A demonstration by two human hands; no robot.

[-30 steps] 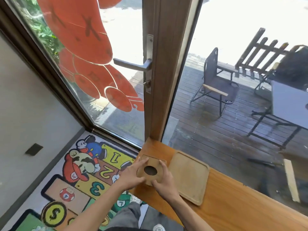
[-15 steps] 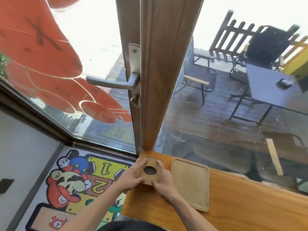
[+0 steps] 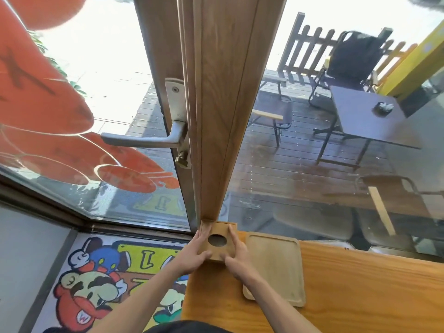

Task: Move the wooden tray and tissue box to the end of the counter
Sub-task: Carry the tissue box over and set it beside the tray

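Bright daylight floods through the glass [image 3: 312, 164], overexposing the top, with wide-angle bending at edges.

The tissue box [image 3: 218, 241] has slid further up the frame, from mid-tabletop [image 3: 348, 292] to the far corner, right at the foot of the wooden door post [image 3: 223, 116]. Both hands [image 3: 194, 254] went with it (the right hand [image 3: 236, 257] now overlaps the wooden tray [image 3: 276, 263] at its left edge).
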